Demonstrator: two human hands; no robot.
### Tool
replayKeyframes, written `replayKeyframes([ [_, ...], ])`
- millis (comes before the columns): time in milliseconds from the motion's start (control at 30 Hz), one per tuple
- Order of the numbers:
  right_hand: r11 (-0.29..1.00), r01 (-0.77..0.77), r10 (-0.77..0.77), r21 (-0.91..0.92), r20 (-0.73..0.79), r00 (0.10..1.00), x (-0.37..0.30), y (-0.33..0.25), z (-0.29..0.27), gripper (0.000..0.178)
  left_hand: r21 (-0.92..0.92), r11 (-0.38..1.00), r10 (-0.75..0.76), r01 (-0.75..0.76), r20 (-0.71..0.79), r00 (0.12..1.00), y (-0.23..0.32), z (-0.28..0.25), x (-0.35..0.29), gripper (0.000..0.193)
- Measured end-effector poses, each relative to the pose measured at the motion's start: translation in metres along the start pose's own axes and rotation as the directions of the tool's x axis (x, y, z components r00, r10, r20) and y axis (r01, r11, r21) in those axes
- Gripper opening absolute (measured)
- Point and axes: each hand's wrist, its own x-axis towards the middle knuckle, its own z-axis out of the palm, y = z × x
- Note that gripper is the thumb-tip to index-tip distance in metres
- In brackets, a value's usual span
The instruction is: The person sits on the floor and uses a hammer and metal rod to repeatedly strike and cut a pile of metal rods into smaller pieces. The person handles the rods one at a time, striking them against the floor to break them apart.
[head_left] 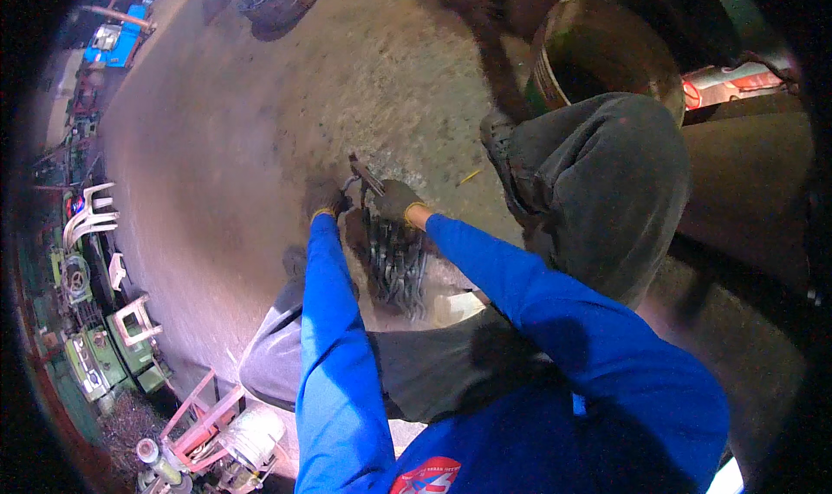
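Note:
Both my hands wear dark gloves with yellow cuffs and work close together above the concrete floor. My left hand [325,199] is closed on a small bent metal rod [350,182], whose curved end shows past the fingers. My right hand [396,200] grips a dark, narrow metal tool [367,174] that points up and to the left; its exact kind is not clear. The rod's end lies against or very near this tool. Just below my hands, between my legs, lies a pile of bent metal rods [400,264], similar in look to the held piece.
A large bucket [544,69] stands beyond my right knee. At the far left is a dark round container [279,16] with metal pieces in it. A yellow stick [469,178] lies on the floor. White plastic chairs [91,217] and green machinery [95,364] line the left side.

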Motion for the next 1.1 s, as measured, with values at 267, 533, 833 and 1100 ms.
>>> replayKeyframes([
  [267, 0.964, 0.106, -0.034, 0.243, -0.282, 0.959, -0.008, -0.041, 0.016, 0.045, -0.239, 0.918, -0.295, 0.318, 0.125, 0.947, -0.048, 0.033, 0.004, 0.056],
  [533, 0.998, 0.018, -0.013, 0.064, -0.073, 0.997, 0.003, -0.026, -0.007, 0.042, -0.188, 0.958, -0.203, 0.214, 0.079, 0.976, -0.036, 0.029, 0.018, 0.052],
  [833, 0.997, -0.055, 0.053, -0.047, -0.034, 0.998, 0.01, -0.003, -0.001, 0.04, -0.324, 0.927, -0.17, 0.191, 0.092, 0.981, -0.022, 0.023, 0.014, 0.047],
  [1100, 0.976, 0.172, -0.12, 0.131, -0.336, 0.934, 0.005, 0.012, 0.009, 0.04, -0.224, 0.973, 0.069, -0.045, 0.1, 0.993, 0.001, -0.033, -0.016, 0.038],
])
